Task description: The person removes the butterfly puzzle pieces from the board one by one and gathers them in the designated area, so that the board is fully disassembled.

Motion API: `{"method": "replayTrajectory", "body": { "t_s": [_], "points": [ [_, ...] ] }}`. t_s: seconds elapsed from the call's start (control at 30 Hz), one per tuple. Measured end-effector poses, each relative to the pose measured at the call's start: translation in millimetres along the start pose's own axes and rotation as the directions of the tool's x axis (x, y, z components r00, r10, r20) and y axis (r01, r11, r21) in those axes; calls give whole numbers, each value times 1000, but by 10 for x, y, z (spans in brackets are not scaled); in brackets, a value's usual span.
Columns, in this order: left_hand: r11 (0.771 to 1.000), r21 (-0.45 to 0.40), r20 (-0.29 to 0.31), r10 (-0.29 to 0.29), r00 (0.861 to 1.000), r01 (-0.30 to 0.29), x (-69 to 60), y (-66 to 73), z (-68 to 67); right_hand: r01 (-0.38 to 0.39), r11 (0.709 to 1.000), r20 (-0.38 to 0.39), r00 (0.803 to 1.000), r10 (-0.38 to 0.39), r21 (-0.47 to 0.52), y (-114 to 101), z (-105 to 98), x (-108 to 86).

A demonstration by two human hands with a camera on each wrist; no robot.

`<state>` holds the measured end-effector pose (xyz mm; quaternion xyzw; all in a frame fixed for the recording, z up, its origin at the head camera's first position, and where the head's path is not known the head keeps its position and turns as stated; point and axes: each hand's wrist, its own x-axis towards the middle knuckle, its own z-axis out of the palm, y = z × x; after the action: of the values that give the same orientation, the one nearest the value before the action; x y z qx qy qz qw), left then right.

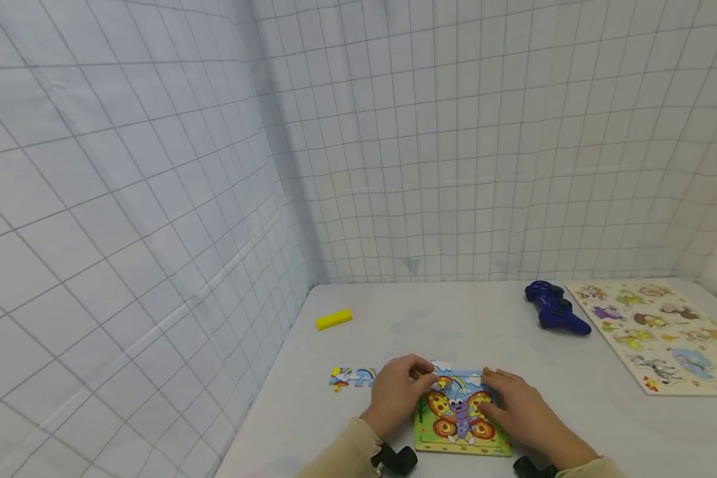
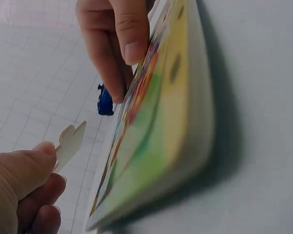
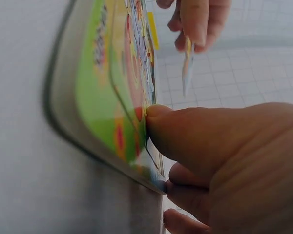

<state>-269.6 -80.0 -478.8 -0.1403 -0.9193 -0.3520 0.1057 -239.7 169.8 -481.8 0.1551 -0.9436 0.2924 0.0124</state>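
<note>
A butterfly jigsaw puzzle [image 1: 463,449] in a shallow green-edged board lies on the white table between both hands. My left hand [image 1: 397,388] is raised over its upper left corner. Between thumb and fingers it pinches a thin puzzle piece [image 2: 72,146], whose pale back faces the left wrist view. My right hand [image 1: 521,405] rests at the board's right side. Its thumb presses on the picture, and its fairly straight fingers touch the upper right edge, as the right wrist view [image 3: 195,141] shows.
Loose rainbow puzzle pieces [image 1: 364,377] lie left of the board. Farther back is a yellow block [image 1: 334,319]. A blue game controller [image 1: 552,309] and a large animal puzzle board [image 1: 639,372] are at the right. Grid-patterned cloth walls [image 1: 442,153] stand behind and to the left.
</note>
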Motion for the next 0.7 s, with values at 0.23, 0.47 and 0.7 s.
{"method": "replayTrajectory", "body": {
  "t_s": [0.23,0.47,0.7],
  "points": [
    [997,75,-84,-8,996,15,-95,-393,-315,7,1000,-11,1000,-7,-23,-11,0,0],
    [994,104,-103,-28,994,38,-107,-577,-384,9,1000,-6,1000,-9,-21,7,-15,13],
    [987,128,-100,-81,992,94,-104,-618,-350,-16,1000,18,1000,16,-12,-2,8,22]
  ]
}}
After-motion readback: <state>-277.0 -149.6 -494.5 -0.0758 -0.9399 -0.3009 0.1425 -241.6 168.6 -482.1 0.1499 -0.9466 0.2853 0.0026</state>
